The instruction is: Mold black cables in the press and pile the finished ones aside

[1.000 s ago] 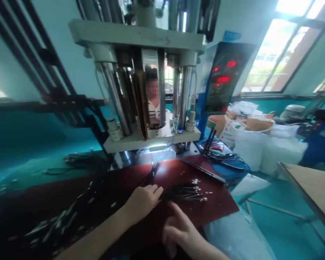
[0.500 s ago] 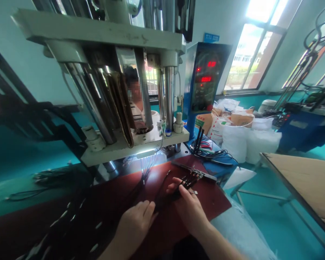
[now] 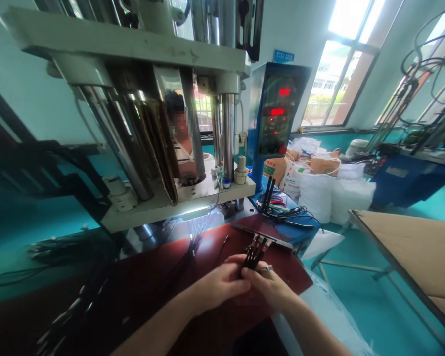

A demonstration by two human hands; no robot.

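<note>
Left hand (image 3: 218, 286), right hand (image 3: 270, 288): fingers (image 3: 258, 278) curled closed, together gripping black terminal-tipped cables (image 3: 255, 253). Beyond dark red bench mat (image 3: 152, 277): white woven sacks (image 3: 315, 195), contents hidden.

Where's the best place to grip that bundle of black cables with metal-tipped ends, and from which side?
Probably on the black sheathed stretch of the bundle of black cables, just below its metal tips, coming from the near side. The tips fan upward and away from the left hand and right hand, so a low pinch should leave them exposed and clear of the dark red mat.
</note>
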